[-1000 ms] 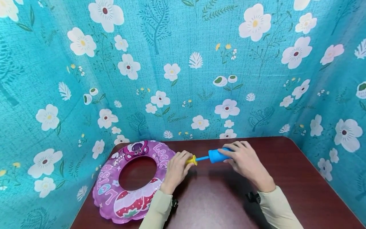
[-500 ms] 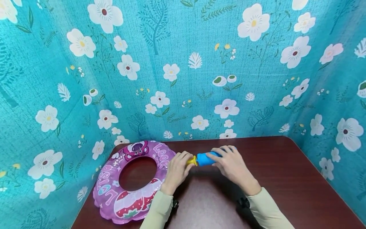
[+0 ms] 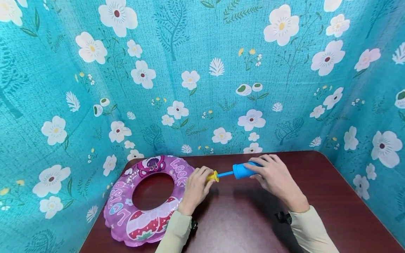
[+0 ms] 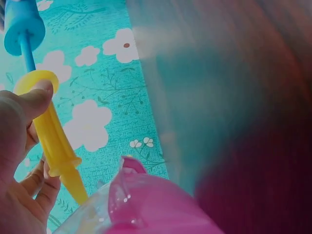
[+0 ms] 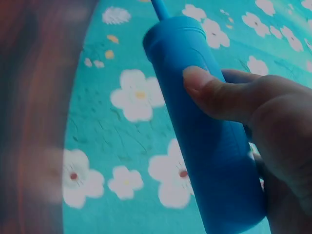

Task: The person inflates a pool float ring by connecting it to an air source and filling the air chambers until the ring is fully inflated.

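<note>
A hand pump is held between both hands above the table. My left hand (image 3: 197,186) grips its yellow nozzle end (image 4: 51,129), thumb on the round flange. The nozzle's tapered tip points down at the clear and pink plastic of the swim ring (image 4: 161,207), right at its surface in the left wrist view. My right hand (image 3: 274,177) wraps round the blue pump barrel (image 5: 200,126), thumb along its side. A length of thin blue rod (image 3: 225,174) shows between barrel and yellow end. The swim ring lies puffed out at the left, printed with a bear and strawberries.
The dark red-brown table (image 3: 332,196) reaches back to a turquoise curtain (image 3: 202,105) with white flowers, which also hangs at both sides. Black straps with small devices sit at both wrists, below the light sleeves (image 3: 311,228).
The right hand first slid the barrel left until it met the yellow end, then drew it back right, so the rod shows again. The left hand and swim ring stayed in place.
</note>
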`<state>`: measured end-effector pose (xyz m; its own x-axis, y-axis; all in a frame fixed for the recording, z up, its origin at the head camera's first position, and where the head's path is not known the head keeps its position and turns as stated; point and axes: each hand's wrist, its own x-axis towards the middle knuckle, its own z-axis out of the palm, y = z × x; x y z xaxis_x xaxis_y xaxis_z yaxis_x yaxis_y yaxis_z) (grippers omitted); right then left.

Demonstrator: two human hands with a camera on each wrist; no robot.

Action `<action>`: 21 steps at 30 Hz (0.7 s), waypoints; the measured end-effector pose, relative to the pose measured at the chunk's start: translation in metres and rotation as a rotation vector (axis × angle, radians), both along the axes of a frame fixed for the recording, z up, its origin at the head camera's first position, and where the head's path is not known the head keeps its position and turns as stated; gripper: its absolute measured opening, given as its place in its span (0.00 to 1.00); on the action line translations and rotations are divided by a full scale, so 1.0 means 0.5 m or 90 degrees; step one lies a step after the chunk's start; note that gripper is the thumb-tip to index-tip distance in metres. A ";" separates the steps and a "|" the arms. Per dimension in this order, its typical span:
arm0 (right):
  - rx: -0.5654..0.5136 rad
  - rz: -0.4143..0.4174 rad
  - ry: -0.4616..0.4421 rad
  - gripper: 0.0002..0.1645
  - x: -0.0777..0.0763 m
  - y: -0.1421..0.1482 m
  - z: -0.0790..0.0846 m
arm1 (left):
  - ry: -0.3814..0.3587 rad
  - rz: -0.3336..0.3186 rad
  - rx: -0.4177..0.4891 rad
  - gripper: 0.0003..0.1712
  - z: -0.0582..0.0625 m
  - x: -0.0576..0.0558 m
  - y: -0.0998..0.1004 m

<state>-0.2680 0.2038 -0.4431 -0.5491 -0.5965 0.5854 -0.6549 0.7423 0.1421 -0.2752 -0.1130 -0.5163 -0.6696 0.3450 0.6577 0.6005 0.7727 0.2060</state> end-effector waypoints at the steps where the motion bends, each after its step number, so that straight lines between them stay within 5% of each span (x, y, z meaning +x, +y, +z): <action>1: 0.004 -0.002 -0.001 0.34 0.000 -0.008 -0.004 | 0.004 0.000 -0.003 0.16 0.001 0.001 0.002; 12: 0.036 -0.011 0.022 0.34 0.003 -0.105 -0.064 | 0.008 -0.002 -0.021 0.17 0.004 0.006 0.012; 21: 0.010 -0.012 -0.026 0.34 0.000 -0.043 -0.023 | 0.011 0.005 -0.037 0.15 -0.005 -0.004 0.004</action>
<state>-0.2679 0.1825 -0.4545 -0.5839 -0.5948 0.5525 -0.6463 0.7524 0.1270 -0.2770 -0.1112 -0.5190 -0.6614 0.3773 0.6483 0.5971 0.7879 0.1506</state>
